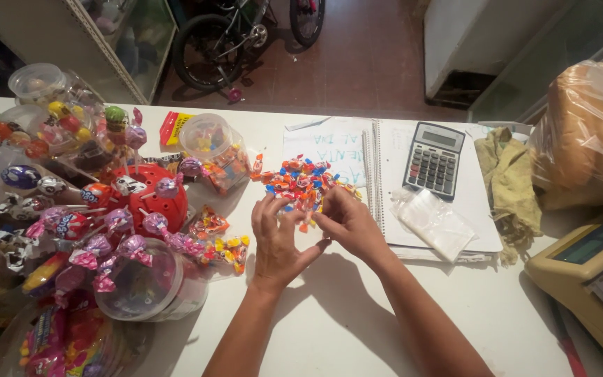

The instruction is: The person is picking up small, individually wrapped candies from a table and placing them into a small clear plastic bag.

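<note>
Head view: left hand (277,237) and right hand (343,220) pinch at the wrapped candy pile (301,183) — fingertips together on pieces, most candies unsorted.

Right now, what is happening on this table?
A person's two bare hands work at a pile of small wrapped candies on a white table. The left hand and right hand meet at the pile's near edge. A red lollipop stand is to the left, a calculator on a notebook to the right.
</note>
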